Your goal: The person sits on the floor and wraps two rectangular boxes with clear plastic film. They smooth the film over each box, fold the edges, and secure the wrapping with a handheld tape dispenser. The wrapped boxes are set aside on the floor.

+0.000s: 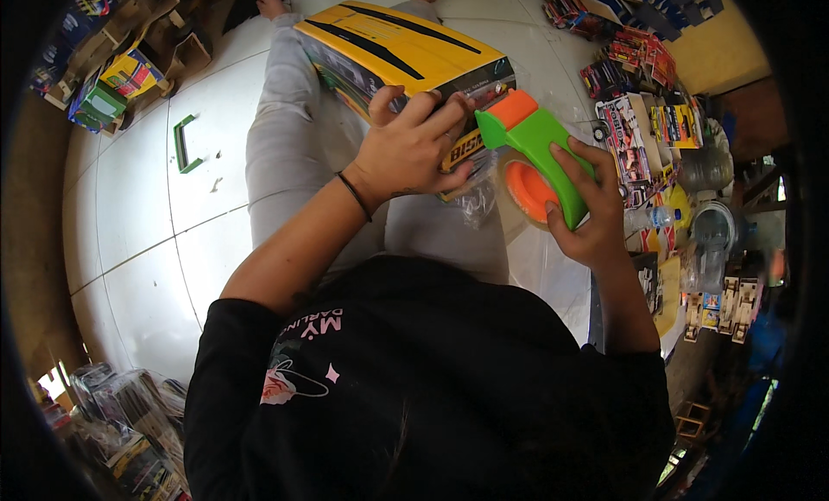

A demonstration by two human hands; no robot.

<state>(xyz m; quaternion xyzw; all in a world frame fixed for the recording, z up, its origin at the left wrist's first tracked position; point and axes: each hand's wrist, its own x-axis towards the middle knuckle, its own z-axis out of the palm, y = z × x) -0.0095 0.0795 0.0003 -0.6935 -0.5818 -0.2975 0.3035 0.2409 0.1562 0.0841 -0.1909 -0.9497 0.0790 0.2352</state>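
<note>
A long yellow toy bus (pixel 406 36) with black stripes on its roof and printed sides lies across my legs. My left hand (pixel 413 147) grips the near end of it, fingers bent over the edge and the thumb lower down. Crinkled clear plastic (pixel 473 204) hangs at that end. In my right hand (pixel 596 203) is a green and orange tape dispenser (pixel 546 147), with a roll of clear tape around its orange hub. The dispenser's orange head is up against the end of the bus, close to my left fingertips; the exact contact is hard to make out.
A green bracket-shaped piece (pixel 181 144) lies on the white tiled floor (pixel 129 233) at left. Cardboard boxes (pixel 142 73) stand at the far left. Printed toy parts (pixel 626 138), plastic bottles (pixel 652 218) and wooden pieces (pixel 724 309) crowd the right side. Plastic-wrapped items (pixel 134 410) sit at lower left.
</note>
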